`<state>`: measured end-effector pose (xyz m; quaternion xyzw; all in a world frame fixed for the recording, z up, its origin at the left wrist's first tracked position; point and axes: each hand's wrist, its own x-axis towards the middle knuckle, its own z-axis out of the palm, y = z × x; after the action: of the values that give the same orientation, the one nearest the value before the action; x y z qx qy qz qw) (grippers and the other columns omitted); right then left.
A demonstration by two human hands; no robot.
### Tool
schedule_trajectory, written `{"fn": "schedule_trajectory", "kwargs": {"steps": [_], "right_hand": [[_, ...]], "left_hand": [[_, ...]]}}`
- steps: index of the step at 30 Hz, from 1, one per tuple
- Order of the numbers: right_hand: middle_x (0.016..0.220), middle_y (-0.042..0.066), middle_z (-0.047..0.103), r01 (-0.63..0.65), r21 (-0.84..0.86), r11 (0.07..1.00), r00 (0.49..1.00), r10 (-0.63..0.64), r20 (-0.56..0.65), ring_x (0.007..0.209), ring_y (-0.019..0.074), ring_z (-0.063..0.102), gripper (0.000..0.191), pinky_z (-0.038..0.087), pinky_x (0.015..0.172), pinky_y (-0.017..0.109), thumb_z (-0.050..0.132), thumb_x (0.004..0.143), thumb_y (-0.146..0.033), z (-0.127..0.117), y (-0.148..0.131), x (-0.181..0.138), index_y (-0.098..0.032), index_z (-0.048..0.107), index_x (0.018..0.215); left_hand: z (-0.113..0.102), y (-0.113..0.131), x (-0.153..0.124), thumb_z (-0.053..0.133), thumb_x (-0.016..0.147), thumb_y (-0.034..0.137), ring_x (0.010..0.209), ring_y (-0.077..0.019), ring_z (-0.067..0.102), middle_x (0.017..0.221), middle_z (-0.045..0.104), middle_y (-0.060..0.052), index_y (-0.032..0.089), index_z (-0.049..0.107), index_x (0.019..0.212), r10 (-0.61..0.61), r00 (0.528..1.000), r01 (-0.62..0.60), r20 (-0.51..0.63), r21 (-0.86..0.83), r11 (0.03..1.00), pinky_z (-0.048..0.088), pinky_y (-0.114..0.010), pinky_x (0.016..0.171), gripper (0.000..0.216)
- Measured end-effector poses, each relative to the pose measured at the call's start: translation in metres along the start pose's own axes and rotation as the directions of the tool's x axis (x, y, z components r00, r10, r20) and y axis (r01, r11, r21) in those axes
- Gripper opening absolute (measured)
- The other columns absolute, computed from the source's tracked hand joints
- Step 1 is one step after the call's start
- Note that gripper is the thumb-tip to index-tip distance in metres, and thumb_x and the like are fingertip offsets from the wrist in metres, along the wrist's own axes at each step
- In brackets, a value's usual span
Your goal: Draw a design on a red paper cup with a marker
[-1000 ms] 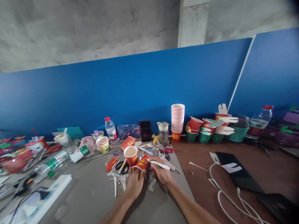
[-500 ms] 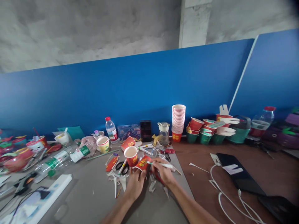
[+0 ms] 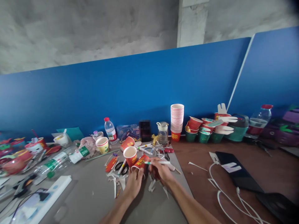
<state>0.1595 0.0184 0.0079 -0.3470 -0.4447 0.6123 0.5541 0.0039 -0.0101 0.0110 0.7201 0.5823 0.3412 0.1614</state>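
My left hand (image 3: 134, 183) grips a red paper cup (image 3: 140, 163) that lies on its side, mouth toward me, just above the grey table (image 3: 93, 199). My right hand (image 3: 161, 172) holds a white marker pen (image 3: 157, 162) in a closed pinch, with its tip against the cup's side. An upright red cup (image 3: 130, 155) stands right behind the held one. Black scissors (image 3: 121, 166) and white paper scraps (image 3: 116, 180) lie just left of my left hand.
Behind stand a tall stack of cups (image 3: 177, 122), a water bottle (image 3: 109, 130), a yellow cup (image 3: 102, 144) and a glass jar (image 3: 162, 132). Red and green cups (image 3: 201, 129) cluster at right. A white cable (image 3: 231, 199) and dark devices (image 3: 235, 175) lie on the brown table.
The pen has tilted and slid left, so its tip now rests on the cup. My left hand has turned the cup slightly. The view has shifted a little.
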Motion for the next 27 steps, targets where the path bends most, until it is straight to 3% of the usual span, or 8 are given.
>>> {"fn": "schedule_trajectory", "kwargs": {"steps": [3,7,12,16,17,21,25,27], "right_hand": [[0.048,-0.003,0.055,0.047,-0.013,0.999,0.995,-0.048,-0.091,0.040,0.0095,0.041,0.017,0.027,0.040,0.021,0.058,0.068,-0.035,-0.0015,-0.0004,0.0013,-0.018,0.061,0.070],[0.045,-0.001,0.054,-0.004,-0.031,1.000,0.991,0.009,0.137,0.041,0.0116,0.045,0.023,0.033,0.043,0.023,0.057,0.068,-0.039,-0.0006,0.0009,0.0008,-0.016,0.062,0.068],[0.049,-0.003,0.054,0.029,-0.026,0.999,0.996,-0.031,-0.085,0.040,0.0094,0.041,0.021,0.028,0.039,0.021,0.056,0.069,-0.037,0.0006,-0.0001,0.0013,-0.018,0.061,0.072],[0.047,0.000,0.056,-0.015,-0.031,0.999,0.988,0.019,0.154,0.042,0.0115,0.046,0.022,0.032,0.042,0.022,0.056,0.071,-0.038,0.0018,-0.0010,0.0001,-0.016,0.062,0.070],[0.047,0.000,0.056,-0.012,-0.032,0.999,0.988,0.016,0.154,0.042,0.0117,0.046,0.023,0.032,0.042,0.022,0.056,0.071,-0.039,0.0016,-0.0004,0.0005,-0.016,0.062,0.070],[0.050,-0.002,0.055,0.046,-0.033,0.998,0.993,-0.050,-0.106,0.041,0.0107,0.043,0.023,0.031,0.040,0.022,0.056,0.070,-0.039,-0.0013,0.0026,0.0041,-0.017,0.062,0.075],[0.047,0.000,0.057,0.016,-0.070,0.997,0.995,-0.008,0.103,0.042,0.0118,0.047,0.025,0.034,0.044,0.023,0.056,0.070,-0.039,-0.0008,0.0007,0.0032,-0.015,0.063,0.071],[0.047,0.000,0.056,0.037,-0.100,0.994,0.996,-0.029,0.083,0.043,0.0118,0.047,0.026,0.035,0.045,0.023,0.056,0.070,-0.040,0.0003,-0.0020,0.0027,-0.015,0.063,0.070]], "left_hand": [[0.0007,-0.0011,-0.0001,0.026,0.089,0.043,0.089,-0.0220,0.056,0.080,0.063,-0.007,0.019,0.061,0.075,0.016,1.000,-0.017,0.025,0.026,1.000,0.043,-0.037,0.082,0.045],[0.0005,-0.0010,0.0000,0.023,0.090,0.043,0.084,-0.0208,0.056,0.079,0.062,-0.006,0.019,0.061,0.078,0.014,1.000,-0.015,0.023,0.033,0.999,0.043,-0.037,0.082,0.046],[-0.0003,-0.0013,0.0003,0.023,0.089,0.045,0.087,-0.0214,0.055,0.080,0.061,-0.007,0.019,0.060,0.079,-0.005,1.000,0.004,0.028,0.028,1.000,0.043,-0.036,0.082,0.046],[0.0003,-0.0028,0.0009,0.022,0.088,0.048,0.085,-0.0217,0.055,0.080,0.061,-0.007,0.019,0.058,0.072,-0.018,1.000,0.018,0.015,0.016,1.000,0.044,-0.037,0.081,0.049],[0.0003,-0.0028,0.0011,0.022,0.088,0.048,0.086,-0.0218,0.055,0.081,0.061,-0.008,0.019,0.059,0.073,-0.018,1.000,0.018,0.008,0.012,1.000,0.044,-0.037,0.081,0.049],[-0.0001,-0.0015,0.0014,0.023,0.089,0.046,0.090,-0.0221,0.055,0.084,0.062,-0.008,0.019,0.060,0.081,0.000,1.000,0.000,0.024,-0.010,1.000,0.042,-0.037,0.085,0.046],[0.0003,-0.0028,0.0019,0.022,0.088,0.045,0.090,-0.0228,0.055,0.086,0.063,-0.009,0.018,0.061,0.081,-0.019,0.999,0.020,0.043,-0.019,1.000,0.042,-0.039,0.086,0.048],[0.0007,-0.0040,0.0021,0.023,0.088,0.045,0.089,-0.0229,0.055,0.086,0.063,-0.009,0.018,0.061,0.081,-0.024,0.999,0.025,0.041,-0.020,0.999,0.041,-0.040,0.086,0.047]]}}
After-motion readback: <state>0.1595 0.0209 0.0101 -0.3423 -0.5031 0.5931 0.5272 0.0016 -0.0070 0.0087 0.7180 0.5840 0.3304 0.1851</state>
